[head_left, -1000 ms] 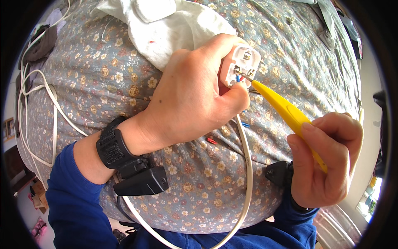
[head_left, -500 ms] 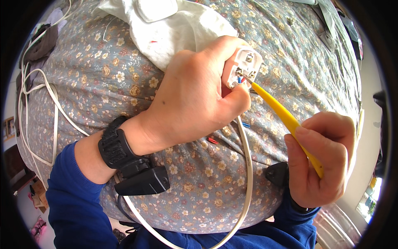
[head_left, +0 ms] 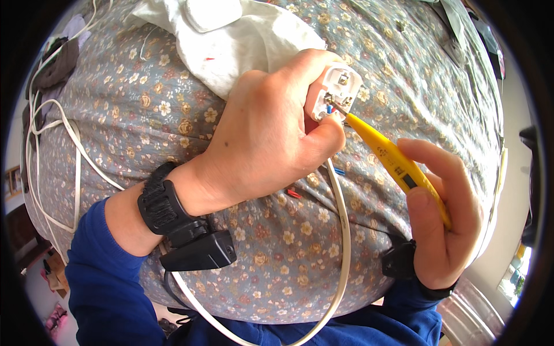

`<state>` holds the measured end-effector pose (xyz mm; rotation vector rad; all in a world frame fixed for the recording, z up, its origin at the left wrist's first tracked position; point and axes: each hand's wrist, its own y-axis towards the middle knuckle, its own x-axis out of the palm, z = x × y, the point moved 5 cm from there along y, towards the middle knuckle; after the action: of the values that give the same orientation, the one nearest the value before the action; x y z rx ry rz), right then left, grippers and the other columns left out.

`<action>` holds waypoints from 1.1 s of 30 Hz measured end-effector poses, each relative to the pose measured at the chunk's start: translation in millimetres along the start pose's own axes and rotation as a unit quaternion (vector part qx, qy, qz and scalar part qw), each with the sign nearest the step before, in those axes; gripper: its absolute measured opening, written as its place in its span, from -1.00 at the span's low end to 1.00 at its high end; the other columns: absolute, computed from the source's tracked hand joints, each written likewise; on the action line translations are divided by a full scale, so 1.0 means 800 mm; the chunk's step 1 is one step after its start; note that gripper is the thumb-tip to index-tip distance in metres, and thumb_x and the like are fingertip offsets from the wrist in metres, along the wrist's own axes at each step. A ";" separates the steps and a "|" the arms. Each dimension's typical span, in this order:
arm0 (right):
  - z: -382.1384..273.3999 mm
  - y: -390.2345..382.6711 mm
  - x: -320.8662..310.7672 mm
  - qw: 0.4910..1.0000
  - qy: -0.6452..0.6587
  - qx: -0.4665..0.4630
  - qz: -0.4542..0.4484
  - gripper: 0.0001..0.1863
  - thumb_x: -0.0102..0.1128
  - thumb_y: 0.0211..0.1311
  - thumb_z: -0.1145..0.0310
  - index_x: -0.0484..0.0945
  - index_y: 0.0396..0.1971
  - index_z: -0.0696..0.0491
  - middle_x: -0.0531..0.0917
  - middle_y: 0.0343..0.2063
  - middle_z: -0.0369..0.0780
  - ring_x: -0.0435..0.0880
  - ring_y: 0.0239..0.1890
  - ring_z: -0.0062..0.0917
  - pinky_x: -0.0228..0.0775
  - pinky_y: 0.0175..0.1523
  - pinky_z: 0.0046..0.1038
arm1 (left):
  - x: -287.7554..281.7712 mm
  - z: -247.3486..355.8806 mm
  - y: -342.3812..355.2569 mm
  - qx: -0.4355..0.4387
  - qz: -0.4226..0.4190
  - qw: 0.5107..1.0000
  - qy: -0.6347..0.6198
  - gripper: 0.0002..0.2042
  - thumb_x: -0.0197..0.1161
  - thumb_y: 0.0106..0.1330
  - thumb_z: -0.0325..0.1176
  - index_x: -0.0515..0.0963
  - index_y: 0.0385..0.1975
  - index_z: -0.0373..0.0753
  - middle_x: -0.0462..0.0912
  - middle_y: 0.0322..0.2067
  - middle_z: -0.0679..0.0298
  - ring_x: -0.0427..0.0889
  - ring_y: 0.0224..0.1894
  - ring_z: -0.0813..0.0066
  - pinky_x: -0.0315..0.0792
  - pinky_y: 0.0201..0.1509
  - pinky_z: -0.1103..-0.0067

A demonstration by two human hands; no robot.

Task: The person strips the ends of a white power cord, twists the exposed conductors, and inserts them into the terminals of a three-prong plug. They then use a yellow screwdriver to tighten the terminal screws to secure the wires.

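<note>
My left hand (head_left: 259, 130) is closed around an opened white electrical plug (head_left: 345, 87), its inner metal terminals facing up. Blue and red wire ends (head_left: 330, 108) show inside the plug's lower part, next to my thumb. A white cable (head_left: 344, 230) runs down from beneath that hand and loops toward my lap. In my right hand (head_left: 447, 213) is a yellow tester screwdriver (head_left: 385, 154) with a small dark window, gripped by the handle. Its thin tip reaches into the plug by the terminals; whether it sits on a screw I cannot tell.
Flowered grey cloth (head_left: 277, 242) spreads beneath everything. A white cloth (head_left: 231, 57) with a white rounded object (head_left: 213, 12) on it lies beyond my left hand. More white cable (head_left: 78, 150) coils at the left. Red scraps (head_left: 295, 194) and blue scraps (head_left: 339, 171) lie near the cable.
The yellow tester screwdriver has turned about its length, so its window now shows. My right-hand fingers have shifted and loosened along the handle. The plug moved slightly left.
</note>
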<state>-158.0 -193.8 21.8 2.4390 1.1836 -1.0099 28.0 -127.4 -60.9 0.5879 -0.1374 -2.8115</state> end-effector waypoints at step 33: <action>-0.049 -0.033 0.019 0.944 -0.207 -0.198 0.163 -0.62 0.34 0.15 0.64 0.71 0.00 0.07 0.50 -0.48 -0.20 0.52 -0.54 -0.40 0.38 -0.41 -0.42 | -0.006 -0.001 0.009 0.053 0.024 0.997 -0.042 -0.68 0.21 0.29 -0.51 0.49 0.03 -0.41 0.62 -0.49 0.30 0.58 -0.50 0.67 0.48 -0.42 0.62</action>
<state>-152.8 -148.6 42.4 1.9022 0.7248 -0.9989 34.2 -133.3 -59.0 0.4815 -0.3147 -2.7964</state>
